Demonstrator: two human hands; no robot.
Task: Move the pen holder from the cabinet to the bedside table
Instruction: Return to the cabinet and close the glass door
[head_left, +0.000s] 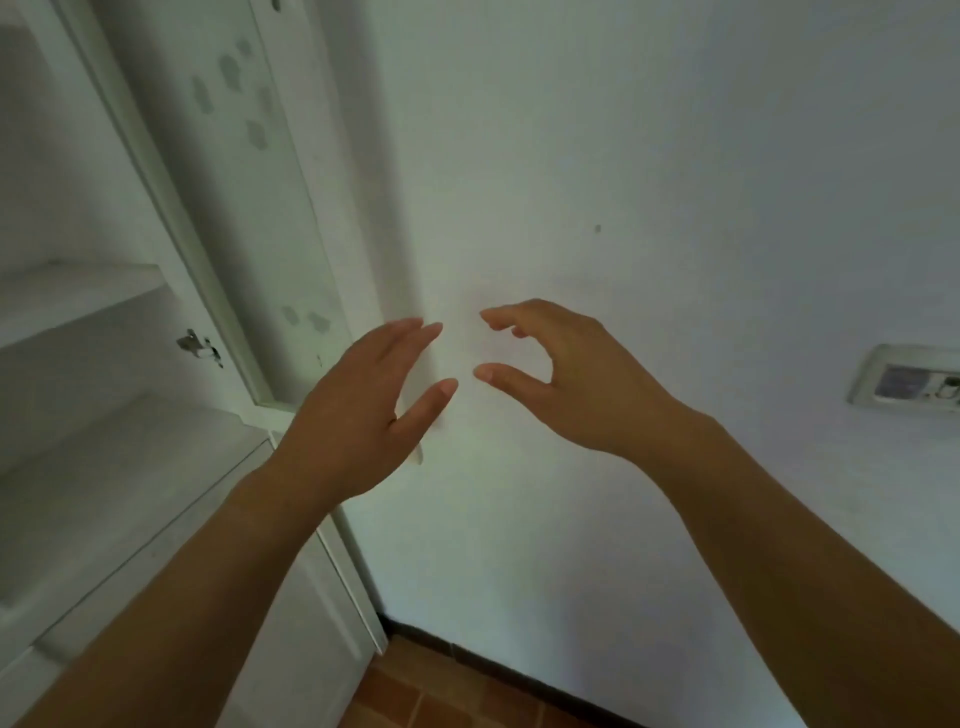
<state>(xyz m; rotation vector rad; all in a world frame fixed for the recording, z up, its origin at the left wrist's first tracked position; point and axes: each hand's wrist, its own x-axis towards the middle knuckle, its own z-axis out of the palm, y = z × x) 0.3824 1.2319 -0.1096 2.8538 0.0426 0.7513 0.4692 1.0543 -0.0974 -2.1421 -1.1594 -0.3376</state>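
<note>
My left hand (358, 410) and my right hand (561, 374) are both raised in front of a white wall, fingertips almost facing each other a short gap apart. Both are open and hold nothing; the right hand's fingers are curled. The white cabinet (130, 467) stands at the left with its door (249, 208) swung open, and my left hand is just right of the door's edge. Its visible shelves (72, 296) show no objects. No pen holder and no bedside table are in view.
A white wall (649, 182) fills the middle and right. A wall socket plate (909, 382) sits at the right edge. Reddish floor tiles (441, 696) and a dark skirting line show at the bottom. A metal hinge (200, 348) is on the cabinet frame.
</note>
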